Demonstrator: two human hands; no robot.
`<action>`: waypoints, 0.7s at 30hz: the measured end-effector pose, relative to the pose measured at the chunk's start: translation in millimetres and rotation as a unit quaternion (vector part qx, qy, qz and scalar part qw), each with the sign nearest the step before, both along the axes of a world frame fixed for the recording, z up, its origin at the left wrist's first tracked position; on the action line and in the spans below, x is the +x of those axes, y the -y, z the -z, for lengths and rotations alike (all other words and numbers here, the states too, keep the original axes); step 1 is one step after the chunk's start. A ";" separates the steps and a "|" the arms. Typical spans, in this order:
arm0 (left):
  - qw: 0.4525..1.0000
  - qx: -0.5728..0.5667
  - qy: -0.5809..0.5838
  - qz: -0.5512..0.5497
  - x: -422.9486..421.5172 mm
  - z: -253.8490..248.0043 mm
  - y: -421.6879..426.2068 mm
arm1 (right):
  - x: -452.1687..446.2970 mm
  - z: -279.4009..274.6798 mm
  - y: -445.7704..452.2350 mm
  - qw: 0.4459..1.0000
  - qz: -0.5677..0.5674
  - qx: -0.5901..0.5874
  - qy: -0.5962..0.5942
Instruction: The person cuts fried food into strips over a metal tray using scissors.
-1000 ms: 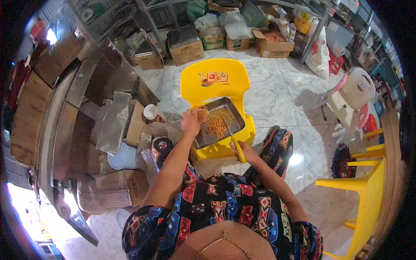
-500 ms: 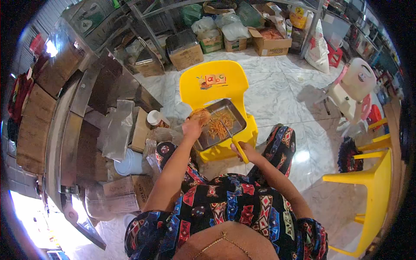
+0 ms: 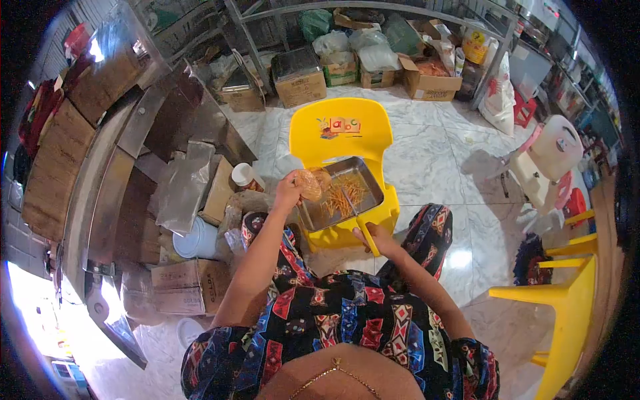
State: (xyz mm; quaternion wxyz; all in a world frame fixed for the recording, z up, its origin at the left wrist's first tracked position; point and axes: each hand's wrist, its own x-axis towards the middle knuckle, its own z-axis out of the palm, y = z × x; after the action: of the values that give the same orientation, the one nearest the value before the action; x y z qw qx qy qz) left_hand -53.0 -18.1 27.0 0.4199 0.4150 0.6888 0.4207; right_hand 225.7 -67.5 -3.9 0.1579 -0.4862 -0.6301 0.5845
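Note:
My left hand (image 3: pixel 289 193) is closed on a round, golden-brown bun (image 3: pixel 307 185), held above the left side of a metal tray. Part of a second piece of bread (image 3: pixel 323 179) shows just behind it; whether the two are joined I cannot tell. In the metal tray (image 3: pixel 373 190) lies a heap of thin orange-brown fries (image 3: pixel 345 194). My right hand (image 3: pixel 379 240) grips a yellow-handled metal utensil (image 3: pixel 368 233) at the tray's near right corner. Its thin metal end reaches the fries. Beneath the tray is a yellow child's chair (image 3: pixel 340 148) with "abc" on its backrest.
A white-lidded jar (image 3: pixel 245 176), a pale blue bucket (image 3: pixel 195 239) and a cardboard box (image 3: pixel 190 287) stand at left. Boxes and bags (image 3: pixel 363 60) line the back under a metal rack (image 3: pixel 373 5). On the right are a cream child's seat (image 3: pixel 547 160) and yellow chairs (image 3: pixel 573 293).
The view has shifted, with the chair slightly lower and further right. My left hand has tilted the bun, showing more of its round face. My right hand stays by the tray's corner.

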 end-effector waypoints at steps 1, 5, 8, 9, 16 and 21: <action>0.998 -0.013 -0.064 0.008 2.6 -1.9 0.1 | -0.5 6.2 0.3 1.000 0.000 0.001 0.002; 0.927 0.180 -0.326 0.047 -6.5 47.4 -21.9 | -1.1 20.8 2.4 0.997 -0.031 0.055 0.041; 0.953 0.142 -0.263 0.047 -4.3 56.8 -32.0 | -1.8 18.3 5.2 0.996 -0.041 0.062 0.041; 0.943 0.160 -0.288 0.036 -3.3 56.3 -33.9 | -1.8 17.0 5.7 0.996 -0.044 0.071 0.024; 0.996 0.069 -0.057 -0.032 2.4 29.6 -32.5 | 6.0 -13.9 7.2 0.998 -0.017 -0.029 -0.060; 0.985 0.030 -0.166 -0.044 -3.5 35.7 -32.0 | 2.1 -41.2 -22.1 0.991 -0.010 -0.047 -0.122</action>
State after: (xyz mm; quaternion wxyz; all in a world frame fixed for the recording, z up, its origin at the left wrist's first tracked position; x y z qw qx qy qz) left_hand -56.6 13.9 -8.7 0.2682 0.4609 0.7538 0.3840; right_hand 227.7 -45.3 37.4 0.2043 -0.4119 -0.5829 0.6699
